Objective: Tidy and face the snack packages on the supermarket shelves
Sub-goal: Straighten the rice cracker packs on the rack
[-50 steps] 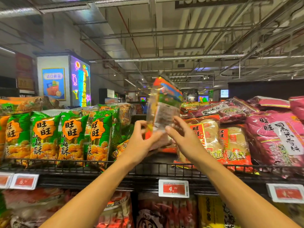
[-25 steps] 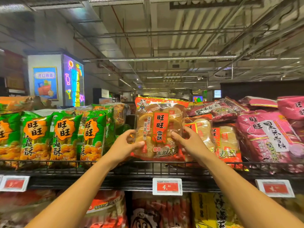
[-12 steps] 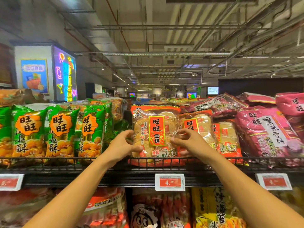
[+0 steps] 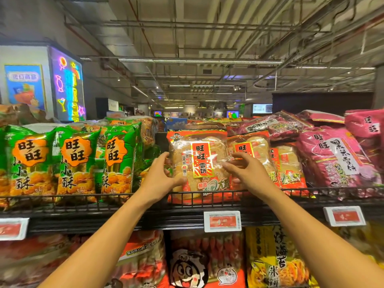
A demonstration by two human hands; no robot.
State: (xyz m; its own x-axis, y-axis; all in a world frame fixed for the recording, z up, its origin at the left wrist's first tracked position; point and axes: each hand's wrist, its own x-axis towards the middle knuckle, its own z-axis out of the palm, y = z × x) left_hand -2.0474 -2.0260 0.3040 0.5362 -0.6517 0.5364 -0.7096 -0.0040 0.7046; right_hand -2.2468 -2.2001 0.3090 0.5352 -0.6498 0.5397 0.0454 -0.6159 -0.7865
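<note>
**Both hands at the rice cracker bag, top shelf**

I see the black wire-fronted top shelf [image 4: 83,201] running the full width, both ends cut off by the frame. Left on it: a row of upright green-and-orange foil snack bags [image 4: 74,161], faces forward. Right: a heap of pink plastic rice cracker bags [image 4: 332,156], tilted and overlapping, the far one cut off. Centre: the red-and-clear plastic rice cracker bag [image 4: 199,163], upright, label forward, its bottom edge behind the wire rail. Just beside it on the right are two more red-and-clear bags [image 4: 288,163], partly hidden behind each other and my right hand.

My left hand [image 4: 160,179] touches the bag's left edge, thumb on its front, fingers relaxed, not curled round. My right hand [image 4: 247,173] has loosely spread fingers at the bag's right edge; I cannot tell if it touches.

White-and-red price tags [image 4: 222,221] on the rail are too blurred to read. The lower shelf's packs [image 4: 207,262] are cut off and smeared.
</note>
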